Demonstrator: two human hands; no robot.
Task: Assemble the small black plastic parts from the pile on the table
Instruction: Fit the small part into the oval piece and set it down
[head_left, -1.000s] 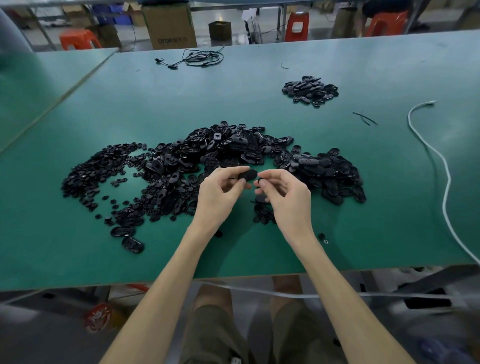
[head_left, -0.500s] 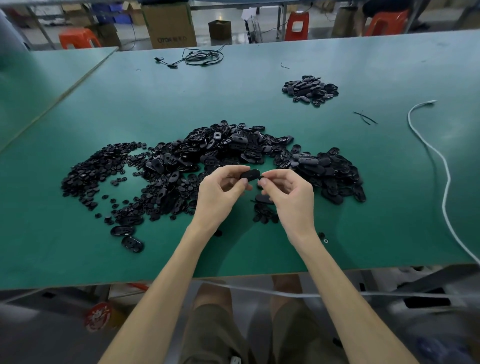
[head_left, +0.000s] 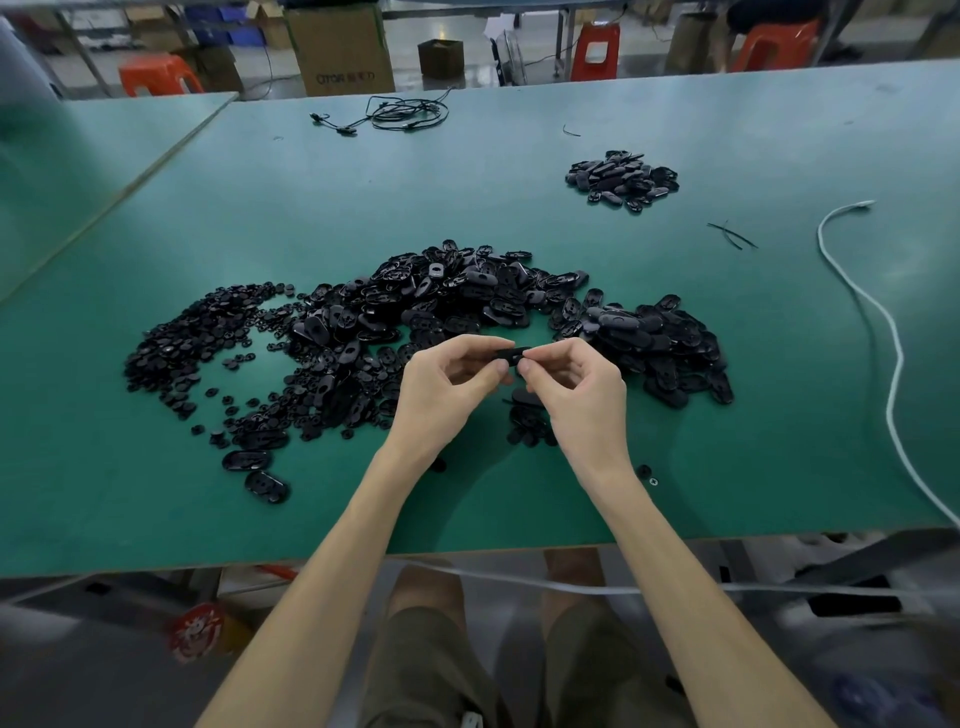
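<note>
A wide pile of small black plastic parts spreads over the green table, with tiny round pieces at its left and larger oval shells in the middle and right. My left hand and my right hand meet just above the table in front of the pile. Both pinch one black oval part between thumb and fingertips. Most of that part is hidden by my fingers. A few loose parts lie under my right hand.
A smaller heap of black parts lies at the far right. A white cable curves along the right side, and a black wire bundle lies at the far edge. Two oval shells sit near the front left.
My hands have drawn closer together, and my right fingertips now touch the part that my left hand held alone a second ago.
</note>
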